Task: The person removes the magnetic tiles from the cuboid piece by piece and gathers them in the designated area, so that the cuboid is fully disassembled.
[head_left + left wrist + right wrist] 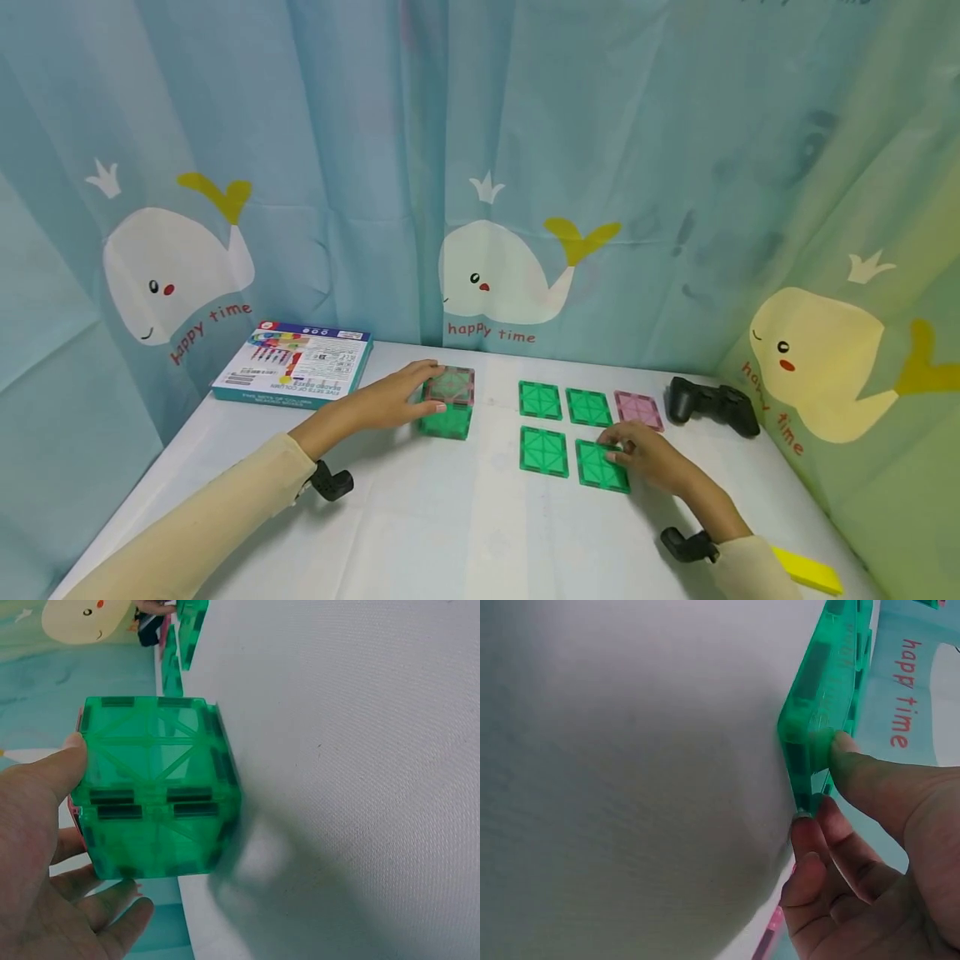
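A box-like block of translucent green magnetic tiles with a pink tile on top stands left of centre on the white table. My left hand holds it from the left, thumb at the near top edge and fingers at the far side. In the left wrist view, the thumb meets a corner of the green block. To the right, my right hand pinches a green square tile by its right edge. The right wrist view has thumb and fingertips at a corner of that green tile.
More green tiles lie flat in two rows beside the pinched one, with a pink tile at the back right. Beyond it sits a black game controller. A printed box lies back left; a yellow object is front right.
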